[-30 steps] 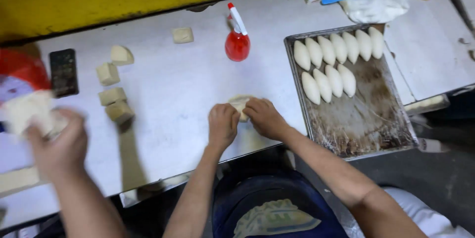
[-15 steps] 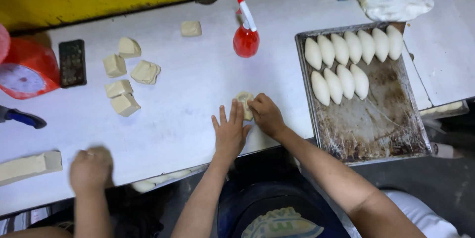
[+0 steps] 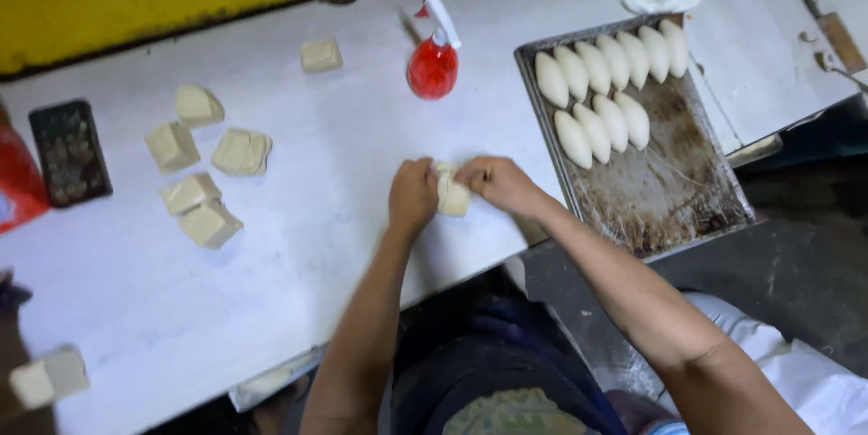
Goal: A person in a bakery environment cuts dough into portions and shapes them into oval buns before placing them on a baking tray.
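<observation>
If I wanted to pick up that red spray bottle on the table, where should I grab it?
Probably by the narrow neck just under the white trigger head of the red spray bottle. It seems to stand upright on the white table, free on all sides, so come from the near side; the round red body below looks wider to grasp.

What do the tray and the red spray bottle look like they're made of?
The tray looks like thin sheet metal: a dull grey rim with a folded edge, and a bed darkened by brown baked-on stains. The spray bottle is probably plastic: a glossy, see-through red body with a white trigger head.
</observation>
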